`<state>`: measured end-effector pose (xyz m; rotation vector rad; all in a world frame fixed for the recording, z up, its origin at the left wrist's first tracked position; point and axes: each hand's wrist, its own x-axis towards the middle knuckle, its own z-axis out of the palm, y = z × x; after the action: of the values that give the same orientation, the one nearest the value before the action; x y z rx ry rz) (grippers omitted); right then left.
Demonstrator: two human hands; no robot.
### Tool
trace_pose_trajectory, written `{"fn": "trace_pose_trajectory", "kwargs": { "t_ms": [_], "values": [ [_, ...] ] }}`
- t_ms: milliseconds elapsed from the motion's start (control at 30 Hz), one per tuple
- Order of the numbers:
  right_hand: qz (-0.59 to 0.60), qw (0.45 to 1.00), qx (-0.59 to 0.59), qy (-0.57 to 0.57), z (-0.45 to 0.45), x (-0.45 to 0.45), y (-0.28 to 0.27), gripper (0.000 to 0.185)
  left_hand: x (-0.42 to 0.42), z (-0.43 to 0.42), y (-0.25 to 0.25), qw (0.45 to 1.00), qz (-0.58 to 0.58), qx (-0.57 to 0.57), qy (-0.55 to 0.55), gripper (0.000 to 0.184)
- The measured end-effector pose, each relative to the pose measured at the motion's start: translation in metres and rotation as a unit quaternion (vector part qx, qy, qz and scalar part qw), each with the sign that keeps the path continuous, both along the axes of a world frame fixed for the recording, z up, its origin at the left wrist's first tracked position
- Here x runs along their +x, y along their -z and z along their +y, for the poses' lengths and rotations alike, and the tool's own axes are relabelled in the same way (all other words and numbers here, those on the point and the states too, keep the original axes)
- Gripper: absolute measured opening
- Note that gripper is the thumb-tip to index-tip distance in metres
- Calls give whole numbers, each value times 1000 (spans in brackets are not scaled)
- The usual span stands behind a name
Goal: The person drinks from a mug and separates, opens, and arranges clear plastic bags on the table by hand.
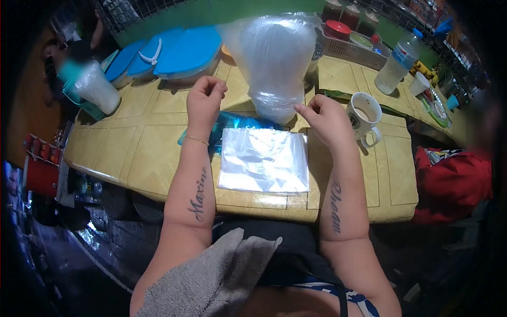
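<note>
My left hand [206,103] is raised over the table with its fingers curled into a pinch; anything thin between them does not show. My right hand [328,119] has its thumb and fingers bent together, the thumb tip beside the lower edge of a tall, puffed clear plastic bag [280,58]. Whether it grips that bag I cannot tell. Between my forearms lies a flat stack of clear plastic bags [264,164], shiny under the light. Blue plastic wrapping [240,120] lies behind and partly under the stack. A white mug [364,113] with a brownish drink stands right of my right hand.
Blue-lidded containers [187,50] line the back left, beside a teal basket [82,100] holding a plastic-wrapped bundle. A water bottle [398,61], a white cup [419,83] and a rack [354,53] with jars stand at the back right. Red cloth [451,182] is beyond the right edge.
</note>
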<state>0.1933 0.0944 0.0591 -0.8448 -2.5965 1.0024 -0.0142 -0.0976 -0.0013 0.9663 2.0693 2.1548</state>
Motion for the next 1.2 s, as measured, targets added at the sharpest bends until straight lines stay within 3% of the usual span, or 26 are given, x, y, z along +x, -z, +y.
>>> {"fn": "trace_pose_trajectory", "kwargs": {
  "t_ms": [133, 167, 300, 367, 500, 700, 867, 967, 1067, 1200],
  "values": [
    [-52, 993, 8, -105, -8, 7, -4, 47, 31, 1, -22, 990, 28, -113, 79, 11],
    [-40, 987, 64, -142, -9, 9, 0, 46, 42, 5, -25, 985, 24, -128, 113, 11],
    [-48, 974, 114, -189, -8, 6, 22, 33, 66, 11, -37, 930, 141, -255, 225, 13],
    [-88, 974, 90, -190, -7, 0, 21, 25, 71, 12, -38, 920, 159, -257, 250, 17],
    [-22, 984, 44, -171, -9, 0, 15, 17, 74, 13, -40, 915, 212, -253, 233, 26],
    [103, 970, -7, -219, -7, 1, 22, 18, 71, 14, -35, 914, 172, -264, 254, 35],
    [224, 933, -54, -278, -8, 1, 26, 20, 71, 15, -25, 932, 114, -199, 280, 32],
    [234, 934, 97, -250, -8, 4, 21, 12, 74, 13, -30, 926, 108, -233, 277, 19],
    [240, 934, 129, -232, -8, 3, 20, 7, 70, 16, -26, 928, 95, -235, 273, 13],
    [288, 921, 116, -236, -6, -5, 27, 20, 71, 18, -21, 948, 88, -187, 240, 10]
  ]
}}
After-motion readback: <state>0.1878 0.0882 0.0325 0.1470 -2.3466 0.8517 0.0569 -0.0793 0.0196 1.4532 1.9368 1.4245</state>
